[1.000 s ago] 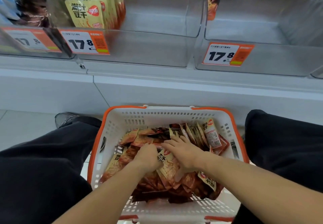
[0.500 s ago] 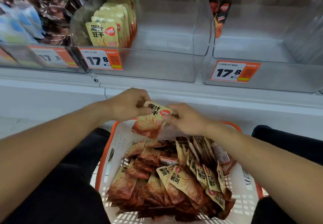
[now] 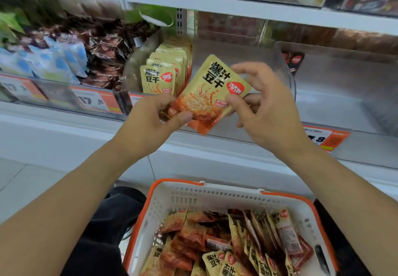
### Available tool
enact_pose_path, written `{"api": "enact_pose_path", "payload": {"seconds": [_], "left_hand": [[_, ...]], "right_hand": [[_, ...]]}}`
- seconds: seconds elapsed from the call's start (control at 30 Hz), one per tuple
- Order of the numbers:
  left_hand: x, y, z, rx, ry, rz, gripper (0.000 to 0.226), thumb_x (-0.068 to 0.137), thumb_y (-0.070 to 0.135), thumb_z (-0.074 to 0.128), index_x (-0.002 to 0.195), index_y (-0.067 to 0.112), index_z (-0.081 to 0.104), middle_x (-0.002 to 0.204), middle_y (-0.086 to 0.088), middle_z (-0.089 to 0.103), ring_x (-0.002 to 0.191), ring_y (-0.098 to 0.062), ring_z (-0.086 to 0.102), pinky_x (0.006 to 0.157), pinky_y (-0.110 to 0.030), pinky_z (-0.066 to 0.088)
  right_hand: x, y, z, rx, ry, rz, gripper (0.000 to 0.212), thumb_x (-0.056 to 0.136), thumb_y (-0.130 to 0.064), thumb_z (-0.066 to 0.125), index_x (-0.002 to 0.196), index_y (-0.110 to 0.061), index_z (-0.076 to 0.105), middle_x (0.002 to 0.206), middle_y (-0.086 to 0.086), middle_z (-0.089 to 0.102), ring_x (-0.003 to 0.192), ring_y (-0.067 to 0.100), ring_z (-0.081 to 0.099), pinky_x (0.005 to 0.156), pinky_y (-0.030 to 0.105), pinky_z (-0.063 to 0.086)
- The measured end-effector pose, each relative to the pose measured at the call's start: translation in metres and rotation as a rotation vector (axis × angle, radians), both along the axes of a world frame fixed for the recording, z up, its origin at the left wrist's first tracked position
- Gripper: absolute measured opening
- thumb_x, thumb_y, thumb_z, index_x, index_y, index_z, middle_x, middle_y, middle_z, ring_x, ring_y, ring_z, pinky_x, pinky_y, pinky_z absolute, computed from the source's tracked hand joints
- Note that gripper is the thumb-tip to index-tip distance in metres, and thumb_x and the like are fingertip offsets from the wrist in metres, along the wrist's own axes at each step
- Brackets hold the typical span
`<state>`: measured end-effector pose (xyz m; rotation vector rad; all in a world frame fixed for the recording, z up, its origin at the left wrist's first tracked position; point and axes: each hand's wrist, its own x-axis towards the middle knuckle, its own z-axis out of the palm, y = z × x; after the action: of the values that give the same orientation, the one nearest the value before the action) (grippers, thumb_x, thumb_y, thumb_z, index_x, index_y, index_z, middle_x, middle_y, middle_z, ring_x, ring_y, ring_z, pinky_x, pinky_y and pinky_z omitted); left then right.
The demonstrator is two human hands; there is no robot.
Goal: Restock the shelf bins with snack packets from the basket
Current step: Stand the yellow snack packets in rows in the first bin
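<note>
White shop shelving (image 3: 193,163) fills the background, its clear bins fronted by orange price tags (image 3: 97,101). Below sits a white basket with an orange rim (image 3: 178,182), heaped with yellow-and-red snack packets (image 3: 215,239). One clear shelf bin (image 3: 237,52) holds a short upright row of matching packets (image 3: 158,79) at its left side. In front of that bin both hands hold one packet (image 3: 212,90), tilted: the left hand (image 3: 148,123) pinches its lower corner, the right hand (image 3: 262,108) pinches its right edge between thumb and fingers.
</note>
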<state>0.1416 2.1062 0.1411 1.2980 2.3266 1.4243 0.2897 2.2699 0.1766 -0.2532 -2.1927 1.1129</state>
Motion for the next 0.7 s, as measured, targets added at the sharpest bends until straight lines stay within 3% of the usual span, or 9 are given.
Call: {"api": "enact_pose_path", "payload": {"seconds": [0.1,0.17,0.23,0.3,0.37,0.47,0.63,0.7], "left_hand": [[-0.017,-0.006,-0.002,0.096,0.171,0.219,0.023,0.088,0.032,0.074,0.105,0.021,0.063,0.097,0.013,0.063,0.088,0.002,0.057,0.077,-0.013,0.043],[-0.037,-0.01,-0.008,0.053,0.297,0.36,0.04,0.087,0.034,0.075,0.118,0.014,0.059,0.113,0.001,0.057,0.104,-0.011,0.052,0.085,-0.022,0.04],[-0.051,-0.013,-0.015,0.008,0.358,0.462,0.05,0.085,0.03,0.076,0.124,0.008,0.055,0.121,-0.009,0.052,0.115,-0.022,0.047,0.095,-0.03,0.04],[-0.056,-0.014,-0.022,0.0,0.394,0.509,0.052,0.085,0.027,0.076,0.127,0.006,0.053,0.124,-0.012,0.05,0.119,-0.027,0.044,0.1,-0.036,0.039],[-0.055,-0.012,-0.028,0.013,0.435,0.517,0.054,0.084,0.022,0.076,0.129,0.004,0.051,0.126,-0.015,0.049,0.119,-0.03,0.045,0.099,-0.034,0.036],[-0.053,-0.008,-0.032,0.05,0.424,0.519,0.06,0.081,0.017,0.08,0.131,0.002,0.049,0.13,-0.017,0.048,0.121,-0.032,0.044,0.099,-0.03,0.033],[-0.054,-0.002,-0.031,0.069,0.401,0.545,0.065,0.076,0.013,0.083,0.132,0.007,0.049,0.13,-0.012,0.046,0.12,-0.03,0.044,0.099,-0.032,0.037],[-0.054,0.0,-0.031,0.068,0.391,0.551,0.065,0.077,0.013,0.083,0.132,0.008,0.049,0.13,-0.012,0.046,0.121,-0.029,0.043,0.1,-0.034,0.038]], "right_hand": [[-0.015,-0.005,0.007,0.171,0.211,-0.104,0.041,0.095,-0.01,0.064,0.117,-0.037,0.044,0.112,-0.017,0.064,0.078,0.008,0.072,0.057,0.037,0.056],[-0.03,-0.007,0.007,0.197,0.312,-0.13,0.043,0.094,-0.011,0.065,0.114,-0.04,0.04,0.107,-0.018,0.064,0.081,0.009,0.072,0.06,0.034,0.057],[-0.047,-0.006,0.001,0.248,0.317,-0.143,0.034,0.095,-0.013,0.065,0.116,-0.03,0.046,0.107,-0.016,0.066,0.082,0.007,0.071,0.064,0.034,0.058],[-0.068,-0.002,-0.009,0.293,0.27,-0.154,0.029,0.095,-0.015,0.065,0.121,-0.017,0.051,0.111,-0.01,0.068,0.078,0.01,0.071,0.064,0.041,0.057],[-0.09,0.0,-0.021,0.314,0.198,-0.124,0.028,0.095,-0.018,0.063,0.12,-0.018,0.051,0.109,-0.005,0.07,0.073,0.016,0.07,0.062,0.048,0.055],[-0.116,0.0,-0.032,0.395,0.04,-0.079,0.029,0.094,-0.018,0.063,0.116,-0.029,0.046,0.105,0.002,0.07,0.07,0.026,0.067,0.064,0.046,0.053],[-0.143,0.001,-0.019,0.485,-0.203,-0.012,0.027,0.089,-0.02,0.071,0.111,-0.017,0.055,0.1,0.005,0.068,0.094,0.026,0.062,0.075,0.038,0.049],[-0.153,0.001,-0.014,0.486,-0.255,0.011,0.027,0.085,-0.022,0.077,0.103,-0.015,0.058,0.095,0.001,0.066,0.092,0.022,0.06,0.076,0.039,0.049]]}}
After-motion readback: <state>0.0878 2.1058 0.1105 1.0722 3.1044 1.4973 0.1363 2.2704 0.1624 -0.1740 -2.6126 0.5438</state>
